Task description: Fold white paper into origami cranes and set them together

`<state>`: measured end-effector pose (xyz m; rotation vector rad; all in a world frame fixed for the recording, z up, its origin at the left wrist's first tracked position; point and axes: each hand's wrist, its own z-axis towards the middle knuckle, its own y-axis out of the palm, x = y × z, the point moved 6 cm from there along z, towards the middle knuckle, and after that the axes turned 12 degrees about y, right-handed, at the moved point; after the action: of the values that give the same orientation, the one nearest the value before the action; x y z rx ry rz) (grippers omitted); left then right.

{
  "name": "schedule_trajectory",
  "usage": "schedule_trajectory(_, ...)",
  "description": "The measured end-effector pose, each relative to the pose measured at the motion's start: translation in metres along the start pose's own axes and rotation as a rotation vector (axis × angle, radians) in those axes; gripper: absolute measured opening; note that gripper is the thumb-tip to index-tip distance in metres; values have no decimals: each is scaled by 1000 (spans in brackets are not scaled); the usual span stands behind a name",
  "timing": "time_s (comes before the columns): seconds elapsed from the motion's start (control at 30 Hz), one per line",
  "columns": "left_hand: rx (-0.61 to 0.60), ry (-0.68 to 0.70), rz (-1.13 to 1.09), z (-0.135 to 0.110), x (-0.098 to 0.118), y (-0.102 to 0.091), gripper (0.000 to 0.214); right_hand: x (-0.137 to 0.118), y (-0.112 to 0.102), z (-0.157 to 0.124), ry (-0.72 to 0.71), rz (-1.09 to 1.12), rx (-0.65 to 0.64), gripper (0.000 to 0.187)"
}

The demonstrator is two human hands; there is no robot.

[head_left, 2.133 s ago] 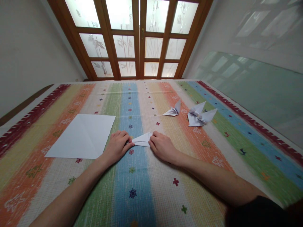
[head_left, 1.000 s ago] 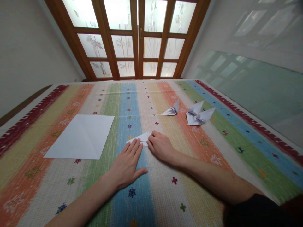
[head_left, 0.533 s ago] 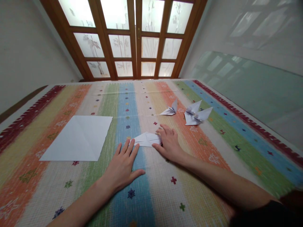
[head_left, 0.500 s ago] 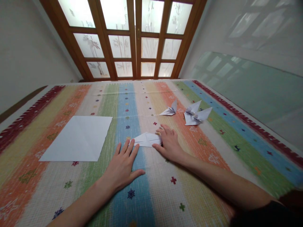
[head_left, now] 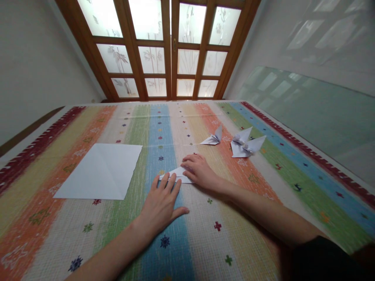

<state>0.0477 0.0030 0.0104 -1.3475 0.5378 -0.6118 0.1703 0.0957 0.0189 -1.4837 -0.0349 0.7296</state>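
A narrow piece of folded white paper [head_left: 178, 171] lies on the striped tablecloth in front of me, pointed towards the left. My left hand [head_left: 162, 203] rests flat across its left end, fingers spread and thumb out to the side. Over its right part, my right hand [head_left: 202, 171] bends with the fingers close together, reaching past the paper's far edge. That hand hides the right end of the paper, and its thumb is mostly out of sight.
To the left lies a flat white paper sheet [head_left: 102, 171] with a rough right edge. Beyond my right hand stand a small folded paper shape [head_left: 214, 137] and a larger one [head_left: 246, 143] with raised points. Wood-framed glass doors [head_left: 171, 50] are behind the table.
My right hand has slid left along the folded paper, from its right end to over its middle, covering more of it. My left hand stays on the left end.
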Motion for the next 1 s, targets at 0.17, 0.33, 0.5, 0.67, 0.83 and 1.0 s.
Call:
schedule_trajectory(0.17, -24, -12, -28, 0, 1, 1, 79, 0, -4, 2, 43, 93, 49, 14)
schedule_trajectory(0.33, 33, -2, 33, -2, 1, 0, 80, -5, -6, -3, -36, 70, 65, 5)
schedule_trajectory(0.5, 39, 6, 51, -3, 1, 2, 81, -9, -3, -8, -172, 17, 61, 17)
schedule_trajectory(0.67, 19, -14, 19, -3, 1, 4, 81, -6, 0, -6, -180, 60, 45, 18)
schedule_trajectory(0.83, 12, -19, -9, -4, -2, 6, 80, -1, 1, 0, -99, 61, 53, 21)
schedule_trajectory(1.0, -27, 14, -50, -5, -7, 8, 81, 3, 6, 8, -70, 58, -15, 21)
